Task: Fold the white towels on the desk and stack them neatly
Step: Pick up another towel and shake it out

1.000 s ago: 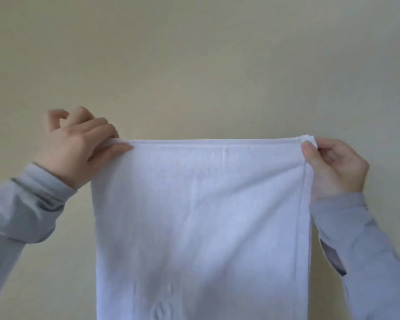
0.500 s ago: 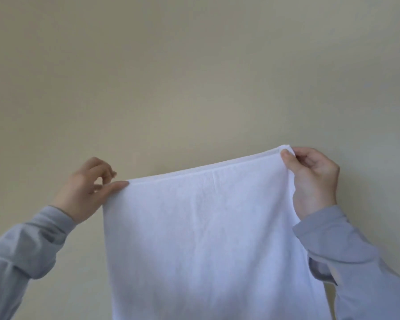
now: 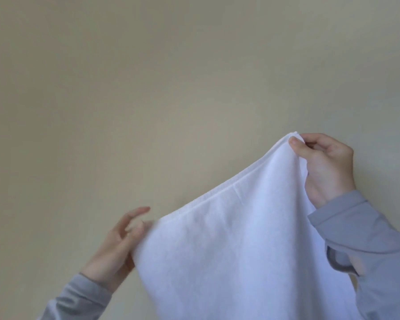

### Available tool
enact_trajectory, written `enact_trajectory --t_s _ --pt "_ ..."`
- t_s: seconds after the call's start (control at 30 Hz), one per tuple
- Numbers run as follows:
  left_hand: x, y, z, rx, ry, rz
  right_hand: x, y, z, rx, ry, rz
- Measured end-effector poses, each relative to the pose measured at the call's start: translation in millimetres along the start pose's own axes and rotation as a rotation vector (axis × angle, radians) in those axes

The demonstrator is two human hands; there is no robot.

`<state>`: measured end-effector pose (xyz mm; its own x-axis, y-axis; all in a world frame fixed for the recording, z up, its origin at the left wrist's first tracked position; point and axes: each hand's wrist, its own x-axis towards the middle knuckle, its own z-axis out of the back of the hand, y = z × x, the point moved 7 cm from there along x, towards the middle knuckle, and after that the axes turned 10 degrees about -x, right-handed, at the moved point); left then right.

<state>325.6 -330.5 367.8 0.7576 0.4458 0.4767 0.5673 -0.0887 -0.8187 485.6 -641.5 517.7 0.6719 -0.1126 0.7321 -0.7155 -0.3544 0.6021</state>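
Towel (image 3: 240, 250): white, held up in the air in front of a plain beige wall (image 3: 148, 88). It hangs down and runs out of view at the bottom edge. Its hemmed top edge slopes, high at the right and low at the left.

Right hand (image 3: 326, 167): raised at the right of the scene, the higher of the two. Its grip is narrow, with the thumb (image 3: 297, 144) and curled fingers pinching the towel's top right corner. That corner is the highest point of the cloth, and the towel falls away below and to the left of this grip. The cloth also drapes across the inner wrist, down to the grey right sleeve (image 3: 367, 250).

Left hand (image 3: 116, 248): lower, at the left, touching the towel's left edge where the top hem ends. The fingers are spread and point up and to the right. They are blurred, so it cannot be told whether this grip holds the cloth or only rests against it. The towel lies just to the right of this hand. The grey left sleeve (image 3: 79, 299) runs off the bottom left.
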Motion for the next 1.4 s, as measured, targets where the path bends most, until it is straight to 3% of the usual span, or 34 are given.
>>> enact_trajectory --t_s 0.07,0.17,0.33,0.57,0.73,0.97,1.1,1.17,1.27,1.4 --pt "-14.6 31.7 -13.3 -0.029 0.082 0.160 -0.2 0.7 -2.4 0.000 0.005 0.000" --pt "-19.9 60.8 -17.3 -0.046 0.049 0.266 1.6 -0.4 2.8 -0.013 0.000 -0.006" --pt "5.4 34.7 -22.0 -0.172 -0.063 0.134 7.7 -13.0 36.0 -0.060 -0.016 -0.066" --pt "56.1 -53.2 -41.6 -0.002 -0.108 -0.169 5.5 -29.1 81.3 -0.001 -0.050 -0.119" --pt "74.4 -86.3 -53.7 0.098 -0.082 -0.269 3.3 -46.4 83.8 0.126 -0.011 -0.263" --pt "69.3 -118.2 -31.7 0.123 -0.121 -0.342 7.0 -39.3 50.7 0.111 0.245 -0.363" --pt "55.9 -129.6 -11.3 0.106 -0.167 -0.383 -8.6 -40.9 30.9 0.064 0.581 -0.446" --pt "51.0 -129.8 -2.3 0.111 -0.181 -0.376 -19.1 -47.5 26.2 0.026 0.671 -0.485" --pt "44.3 -127.1 4.7 0.118 -0.182 -0.370 -25.1 -53.7 23.6 -0.018 0.625 -0.508" --pt "38.3 -138.5 -3.8 0.106 -0.207 -0.405 -21.8 -43.0 16.6 -0.047 0.360 -0.338"
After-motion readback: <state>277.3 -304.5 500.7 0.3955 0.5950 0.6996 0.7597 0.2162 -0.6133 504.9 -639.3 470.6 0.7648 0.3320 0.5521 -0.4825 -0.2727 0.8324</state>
